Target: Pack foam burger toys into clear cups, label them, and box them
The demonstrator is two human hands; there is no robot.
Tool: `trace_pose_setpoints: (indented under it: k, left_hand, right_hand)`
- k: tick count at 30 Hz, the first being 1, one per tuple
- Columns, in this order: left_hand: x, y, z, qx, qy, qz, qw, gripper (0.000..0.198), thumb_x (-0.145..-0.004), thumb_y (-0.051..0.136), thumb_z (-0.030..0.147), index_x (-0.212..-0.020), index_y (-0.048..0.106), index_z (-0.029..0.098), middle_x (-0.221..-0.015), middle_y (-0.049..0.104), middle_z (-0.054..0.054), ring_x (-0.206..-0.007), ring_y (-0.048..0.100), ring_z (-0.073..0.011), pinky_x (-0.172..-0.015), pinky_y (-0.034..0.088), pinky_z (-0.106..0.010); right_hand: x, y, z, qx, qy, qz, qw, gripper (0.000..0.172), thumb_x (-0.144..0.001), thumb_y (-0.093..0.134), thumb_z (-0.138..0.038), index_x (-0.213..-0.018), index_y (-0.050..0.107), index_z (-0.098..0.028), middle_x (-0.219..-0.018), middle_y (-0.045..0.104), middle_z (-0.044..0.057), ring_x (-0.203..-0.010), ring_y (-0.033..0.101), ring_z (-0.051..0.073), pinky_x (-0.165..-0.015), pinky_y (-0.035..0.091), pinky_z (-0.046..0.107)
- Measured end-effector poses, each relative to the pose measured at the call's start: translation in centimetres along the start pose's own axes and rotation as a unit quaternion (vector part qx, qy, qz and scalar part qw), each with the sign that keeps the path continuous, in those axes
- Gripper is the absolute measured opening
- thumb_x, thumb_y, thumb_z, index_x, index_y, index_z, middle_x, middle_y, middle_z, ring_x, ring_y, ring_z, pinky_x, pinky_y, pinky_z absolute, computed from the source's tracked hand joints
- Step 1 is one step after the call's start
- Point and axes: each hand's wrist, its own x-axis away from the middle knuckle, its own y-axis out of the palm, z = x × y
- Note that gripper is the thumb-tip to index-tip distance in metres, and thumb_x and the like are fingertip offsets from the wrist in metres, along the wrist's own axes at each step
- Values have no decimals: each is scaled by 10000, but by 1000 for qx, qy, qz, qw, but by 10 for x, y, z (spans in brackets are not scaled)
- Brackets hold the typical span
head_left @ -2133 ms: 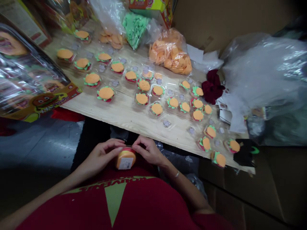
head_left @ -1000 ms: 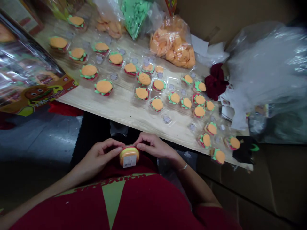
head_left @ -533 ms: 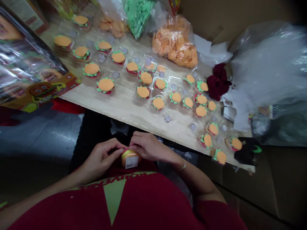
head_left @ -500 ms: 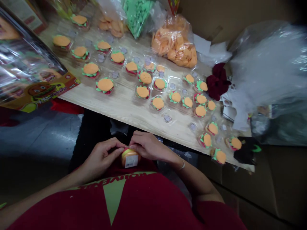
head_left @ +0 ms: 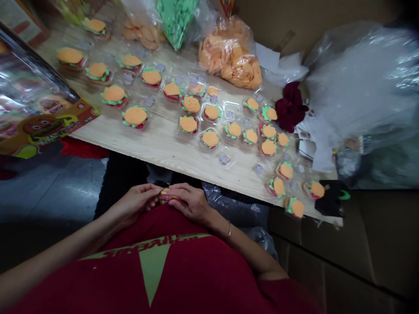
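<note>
Close to my body, below the table edge, a small burger-shaped candy pack (head_left: pixel 166 197) is pinched between both hands. My left hand (head_left: pixel 139 200) grips its left side with thumb and fingers. Closed over its right side and top is my right hand (head_left: pixel 193 201). Fingers cover much of the pack, so only a red and yellow strip shows. On the table (head_left: pixel 163 150) beyond stand several clear plastic packs with burger pieces, such as a near-left burger pack (head_left: pixel 135 116) and a middle burger pack (head_left: pixel 210 138). One clear pack (head_left: pixel 224 158) shows only a greyish label.
A bag of orange pieces (head_left: pixel 229 54) and a bag of green pieces (head_left: pixel 176 22) lie at the back. A printed display box (head_left: pixel 49 124) stands left. Dark red cloth (head_left: pixel 292 107), white papers (head_left: pixel 307 150) and a large plastic bag (head_left: pixel 356 83) are on the right.
The pack has turned in my hands; its white barcode label no longer shows. My right hand now wraps further over it, and the view has shifted slightly.
</note>
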Motion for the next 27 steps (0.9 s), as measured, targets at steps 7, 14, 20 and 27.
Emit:
trace_pose_setpoints:
  k: [7,14,20,27]
  left_hand:
    - [2,-8,-9,-239,279,-18,930,365,-816,652,516,-706,624,169,-688,581,-19,-665,512,-163,-604,408,-243]
    - [-29,-5,-9,-253,265,-121,923,335,-847,549,498,-841,618,170,-812,604,-31,-790,552,-203,-749,452,-302]
    - [-31,3,-12,-276,252,-136,918,339,-834,553,501,-766,593,171,-725,558,-7,-713,495,-187,-679,404,-286]
    - [-21,10,-7,-172,154,-163,959,342,-714,738,465,-875,675,169,-801,654,-20,-716,563,-173,-644,434,-248]
  right_hand:
    - [3,20,8,-208,173,78,959,213,-934,565,-391,-1005,619,-197,-979,706,40,-895,659,146,-847,526,299]
    - [5,23,33,-228,223,83,944,189,-933,546,-349,-963,627,-181,-879,638,15,-816,586,130,-759,482,262]
    - [8,11,20,-89,126,87,984,144,-917,560,-252,-891,678,-173,-872,585,32,-840,565,138,-812,464,287]
    - [10,19,29,-211,259,142,932,206,-851,571,-355,-781,620,-168,-757,616,3,-711,554,127,-668,441,250]
